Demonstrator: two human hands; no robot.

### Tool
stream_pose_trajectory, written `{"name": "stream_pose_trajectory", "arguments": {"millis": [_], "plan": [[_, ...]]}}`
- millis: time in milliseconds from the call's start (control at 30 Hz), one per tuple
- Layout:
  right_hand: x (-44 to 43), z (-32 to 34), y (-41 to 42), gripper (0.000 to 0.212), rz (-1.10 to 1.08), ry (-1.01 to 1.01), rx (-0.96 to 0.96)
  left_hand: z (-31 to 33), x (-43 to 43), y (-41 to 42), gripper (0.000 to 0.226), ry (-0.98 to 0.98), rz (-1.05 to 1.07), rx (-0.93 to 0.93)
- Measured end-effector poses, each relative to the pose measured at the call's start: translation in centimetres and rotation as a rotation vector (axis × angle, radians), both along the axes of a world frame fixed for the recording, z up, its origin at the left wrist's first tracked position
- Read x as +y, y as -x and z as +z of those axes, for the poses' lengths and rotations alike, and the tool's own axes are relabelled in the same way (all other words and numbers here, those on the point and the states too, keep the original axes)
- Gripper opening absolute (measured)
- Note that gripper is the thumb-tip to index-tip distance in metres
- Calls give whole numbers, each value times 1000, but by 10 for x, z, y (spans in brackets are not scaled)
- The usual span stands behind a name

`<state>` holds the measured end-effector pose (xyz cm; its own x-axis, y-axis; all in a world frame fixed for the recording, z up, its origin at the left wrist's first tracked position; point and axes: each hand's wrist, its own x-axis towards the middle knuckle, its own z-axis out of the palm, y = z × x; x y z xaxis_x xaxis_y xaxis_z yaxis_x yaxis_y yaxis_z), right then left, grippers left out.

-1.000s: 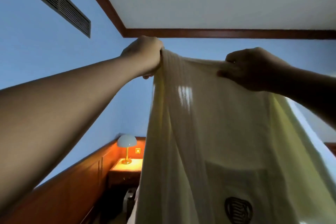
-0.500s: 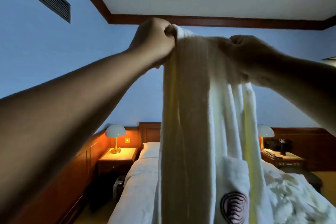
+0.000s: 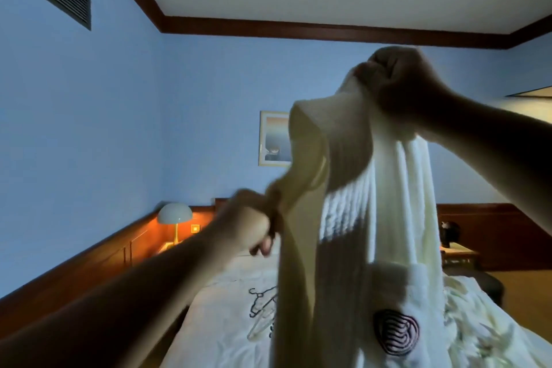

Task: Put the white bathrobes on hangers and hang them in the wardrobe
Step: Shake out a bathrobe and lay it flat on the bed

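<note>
A white ribbed bathrobe (image 3: 373,218) with a dark swirl emblem on its pocket hangs in front of me over the bed. My right hand (image 3: 400,81) grips its bunched top edge high up at the right. Lower and further left, my left hand (image 3: 254,224) grips a fold of the same robe, blurred by motion. Hangers (image 3: 263,305) lie on the bed behind the robe, partly hidden by it. No wardrobe is in view.
A bed (image 3: 227,323) with white bedding fills the lower middle. A lit lamp (image 3: 175,215) stands on the left nightstand. Another nightstand (image 3: 457,254) holding dark objects sits at the right. A framed picture (image 3: 271,137) hangs on the blue wall. Wood panelling runs along the left.
My left hand has dropped from the robe's top edge down and to the left, holding a lower fold. My right hand has kept the top bunched. The view has tilted down, showing more bed.
</note>
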<state>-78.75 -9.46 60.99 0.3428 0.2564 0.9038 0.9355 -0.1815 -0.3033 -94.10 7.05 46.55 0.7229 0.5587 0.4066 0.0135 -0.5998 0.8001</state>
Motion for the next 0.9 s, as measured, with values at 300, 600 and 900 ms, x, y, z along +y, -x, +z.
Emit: {"name": "stream_pose_trajectory", "arguments": {"millis": [300,600,900], "plan": [[-11,-82,23,88,44,612,52,109,0,4,24,263,45,-446],[18,-140,33,30,663,362,744,64,-30,0,39,-190,-170,-378],[16,-250,37,47,804,52,1173,-154,7,27,76,-88,-136,259]]}}
